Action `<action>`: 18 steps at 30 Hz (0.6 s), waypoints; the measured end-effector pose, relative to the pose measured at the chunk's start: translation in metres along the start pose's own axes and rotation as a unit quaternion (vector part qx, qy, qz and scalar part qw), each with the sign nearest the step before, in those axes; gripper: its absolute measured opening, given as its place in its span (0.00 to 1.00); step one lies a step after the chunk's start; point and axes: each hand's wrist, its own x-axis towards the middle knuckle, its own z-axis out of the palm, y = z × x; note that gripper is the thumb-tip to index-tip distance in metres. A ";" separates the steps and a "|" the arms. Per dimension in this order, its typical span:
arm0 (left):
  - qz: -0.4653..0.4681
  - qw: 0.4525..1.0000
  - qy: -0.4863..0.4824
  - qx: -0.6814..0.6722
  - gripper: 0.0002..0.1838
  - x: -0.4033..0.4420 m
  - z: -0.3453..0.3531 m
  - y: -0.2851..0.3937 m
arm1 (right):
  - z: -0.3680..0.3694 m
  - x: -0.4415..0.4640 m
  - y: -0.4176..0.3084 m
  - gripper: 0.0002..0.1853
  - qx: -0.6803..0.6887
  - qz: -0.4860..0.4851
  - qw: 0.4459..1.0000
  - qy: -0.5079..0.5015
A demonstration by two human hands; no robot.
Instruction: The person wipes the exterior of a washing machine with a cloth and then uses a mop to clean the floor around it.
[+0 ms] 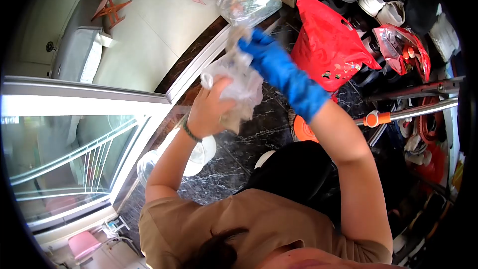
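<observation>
My left hand (211,107) is bare, with a dark beaded bracelet at the wrist, and its fingers are wrapped round a whitish translucent plastic bag (240,82). A long blue glove covers my right hand (261,50), whose fingers close on a brownish, blurred piece (238,37) at the top of that bag. Just beyond the gloved fingers stands a clear plastic bag with something greenish inside (250,1). What the whitish bag contains is too blurred to make out.
A red bag (326,40) lies right of the glove, beside shoes (371,1) on a rack. White tubs (201,157) stand below my left forearm. A metal pole with an orange clamp (377,118) crosses at the right. The glass door's frame (89,89) is at the left.
</observation>
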 end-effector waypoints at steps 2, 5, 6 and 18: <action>0.016 1.000 -0.006 -0.018 0.18 -0.011 -0.006 0.009 | -0.005 0.001 0.033 0.13 -0.345 0.183 0.920 0.024; 0.028 1.000 -0.009 -0.005 0.19 -0.013 -0.017 0.019 | -0.106 -0.002 0.116 0.22 -0.593 0.064 0.719 -0.357; 0.037 0.999 -0.019 -0.002 0.17 -0.012 -0.018 0.018 | -0.120 -0.020 0.121 0.25 -0.625 0.068 0.691 -0.357; 0.008 0.982 0.158 0.106 0.12 0.026 -0.032 -0.082 | -0.038 0.000 0.018 0.13 -0.688 -0.270 0.658 -0.144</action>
